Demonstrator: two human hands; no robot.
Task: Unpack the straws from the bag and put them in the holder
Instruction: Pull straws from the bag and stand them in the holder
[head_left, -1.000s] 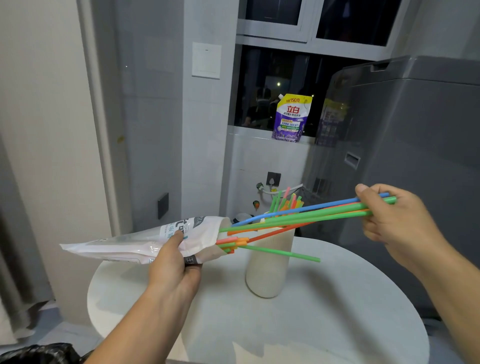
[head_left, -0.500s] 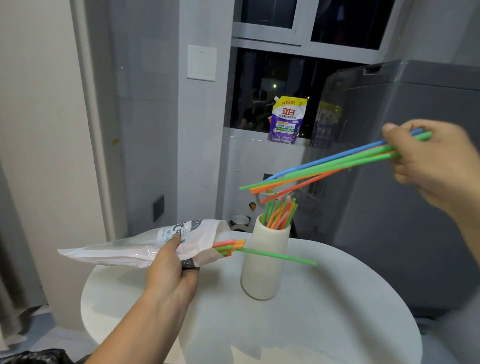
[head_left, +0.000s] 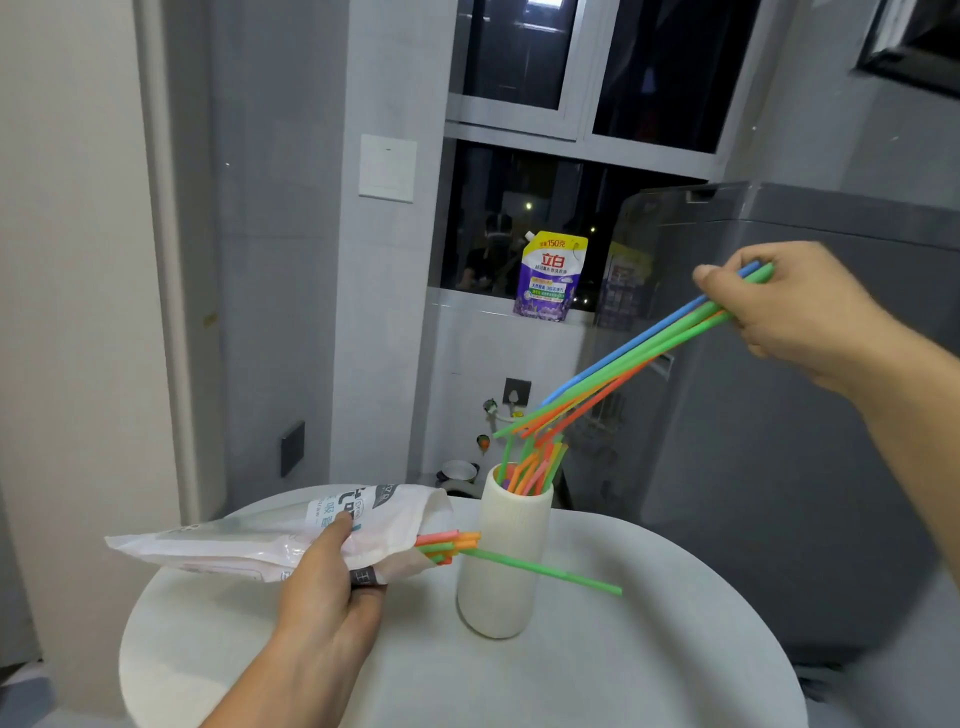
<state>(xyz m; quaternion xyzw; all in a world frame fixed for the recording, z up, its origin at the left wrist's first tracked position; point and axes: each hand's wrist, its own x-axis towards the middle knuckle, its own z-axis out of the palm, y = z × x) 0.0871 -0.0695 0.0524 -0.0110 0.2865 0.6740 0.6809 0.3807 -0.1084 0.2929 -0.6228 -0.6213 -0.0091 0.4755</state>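
The left hand (head_left: 332, 587) grips the bag (head_left: 270, 540) above the round table (head_left: 597, 670) — straw ends and one long green straw (head_left: 540, 571) poke out. Behind stands the holder (head_left: 506, 561), partly filled. The right hand (head_left: 795, 312) pinches a bundle of straws (head_left: 634, 358) — tips just over the holder.
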